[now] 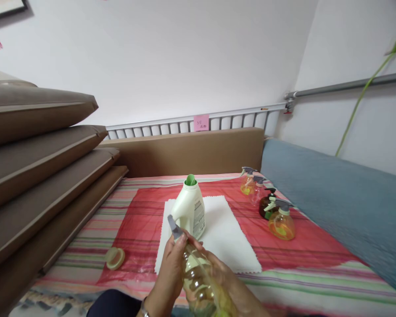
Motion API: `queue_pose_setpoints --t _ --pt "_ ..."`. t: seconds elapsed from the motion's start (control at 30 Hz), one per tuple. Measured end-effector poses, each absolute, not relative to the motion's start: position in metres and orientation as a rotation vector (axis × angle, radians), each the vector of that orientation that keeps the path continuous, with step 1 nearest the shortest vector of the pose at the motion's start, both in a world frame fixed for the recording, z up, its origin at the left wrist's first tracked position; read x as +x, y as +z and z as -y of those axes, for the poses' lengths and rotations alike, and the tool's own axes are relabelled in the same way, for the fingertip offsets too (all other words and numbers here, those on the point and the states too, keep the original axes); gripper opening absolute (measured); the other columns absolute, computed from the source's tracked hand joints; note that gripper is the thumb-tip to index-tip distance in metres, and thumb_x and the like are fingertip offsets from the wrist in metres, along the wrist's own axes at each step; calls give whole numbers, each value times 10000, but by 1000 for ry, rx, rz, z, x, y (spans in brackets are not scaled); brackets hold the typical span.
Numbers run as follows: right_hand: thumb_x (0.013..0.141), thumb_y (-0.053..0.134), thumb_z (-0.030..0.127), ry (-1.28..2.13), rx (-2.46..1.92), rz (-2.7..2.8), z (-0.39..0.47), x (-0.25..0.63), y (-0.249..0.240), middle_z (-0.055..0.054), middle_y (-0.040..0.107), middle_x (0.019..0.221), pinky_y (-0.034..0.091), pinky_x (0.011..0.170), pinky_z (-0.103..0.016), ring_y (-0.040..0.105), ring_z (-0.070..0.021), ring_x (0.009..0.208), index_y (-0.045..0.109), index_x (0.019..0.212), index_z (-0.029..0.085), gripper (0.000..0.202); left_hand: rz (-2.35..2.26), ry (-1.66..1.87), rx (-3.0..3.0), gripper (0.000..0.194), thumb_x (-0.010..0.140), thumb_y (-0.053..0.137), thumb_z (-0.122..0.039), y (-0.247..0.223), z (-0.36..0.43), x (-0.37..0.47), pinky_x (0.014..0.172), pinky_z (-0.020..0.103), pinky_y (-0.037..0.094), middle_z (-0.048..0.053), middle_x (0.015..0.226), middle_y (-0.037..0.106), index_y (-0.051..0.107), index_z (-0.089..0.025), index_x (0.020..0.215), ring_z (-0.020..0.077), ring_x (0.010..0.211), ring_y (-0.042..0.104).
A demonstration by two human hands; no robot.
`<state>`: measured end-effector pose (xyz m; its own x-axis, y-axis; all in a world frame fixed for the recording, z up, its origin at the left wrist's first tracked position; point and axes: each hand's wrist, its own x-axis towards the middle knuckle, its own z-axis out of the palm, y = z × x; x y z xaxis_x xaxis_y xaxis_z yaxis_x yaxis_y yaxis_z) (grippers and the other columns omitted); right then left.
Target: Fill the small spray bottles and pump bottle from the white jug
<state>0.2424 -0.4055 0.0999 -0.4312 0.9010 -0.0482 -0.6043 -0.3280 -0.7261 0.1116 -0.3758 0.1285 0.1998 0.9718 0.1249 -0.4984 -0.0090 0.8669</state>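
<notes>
A clear spray bottle with a grey spray head and yellowish liquid is tilted in front of me. My left hand wraps round its neck just below the head. Against the bottle's right side, my right hand holds the body. Just behind my hands a pale green jug with a green spout and no cap on it stands upright on a white scalloped mat. A round pale cap lies on the striped cloth at the left.
At the right stand several bottles: two sprayers with yellow or orange liquid, a pinkish clear one and a brown pump bottle. Stacked cushions rise at the left; a blue backrest borders the right.
</notes>
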Motion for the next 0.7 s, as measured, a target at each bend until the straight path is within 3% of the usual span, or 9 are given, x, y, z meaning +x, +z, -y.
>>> queue_pose_setpoints --t 0.1,0.17,0.27,0.33,0.43,0.5,0.6,0.63,0.7 --pt "778 593 449 1926 -527 521 398 233 83 -94 672 933 468 728 -340 629 -214 840 576 1040 173 381 -741 1316 1013 305 826 511 -424 124 371 109 616 279 455 43 671 644 595 -154 713 170 605 590" --pt "790 558 501 1879 -573 429 395 226 72 -85 670 937 467 779 -375 627 -214 850 584 986 185 373 -827 1366 1020 333 819 505 -449 122 366 104 583 266 444 41 659 637 604 -155 699 158 567 573" --pt "581 743 530 1661 -633 510 398 217 61 -87 618 1123 464 815 -414 591 -264 980 548 1060 250 589 -996 1518 988 356 807 498 -480 124 357 92 579 250 431 36 649 638 611 -164 688 153 571 568" --pt "454 848 405 1505 -651 623 405 214 59 -81 566 1222 454 849 -400 550 -283 1065 525 1110 284 741 -1055 1579 1006 341 796 512 -478 128 353 86 605 248 430 34 660 645 611 -168 694 157 602 577" --pt "473 854 289 1529 -669 681 412 214 65 -70 586 1204 470 816 -341 580 -255 1031 511 1137 288 747 -968 1561 1038 302 798 528 -445 135 354 85 658 253 437 39 700 658 602 -168 705 169 672 599" --pt "592 766 454 1785 -635 625 412 217 71 -90 657 1067 498 673 -301 653 -225 849 495 1154 251 656 -826 1523 1005 275 813 518 -426 140 358 87 667 263 443 42 729 663 591 -171 738 175 694 607" --pt "730 427 717 2185 -521 522 407 220 73 -123 706 806 470 527 -258 663 -185 558 459 1173 167 708 -711 1463 980 268 827 505 -416 144 364 90 667 278 450 53 730 665 582 -168 761 183 693 612" --pt "727 375 747 2222 -496 508 405 220 72 -127 705 794 470 523 -261 662 -186 542 436 1194 164 749 -723 1473 982 270 828 505 -416 145 365 89 670 279 450 53 720 664 582 -167 756 185 696 614" --pt "692 486 720 2107 -508 524 403 219 68 -123 685 950 489 537 -283 679 -210 647 351 1268 238 763 -780 1535 988 268 830 510 -412 145 365 88 684 274 448 45 712 662 583 -170 742 181 708 615"
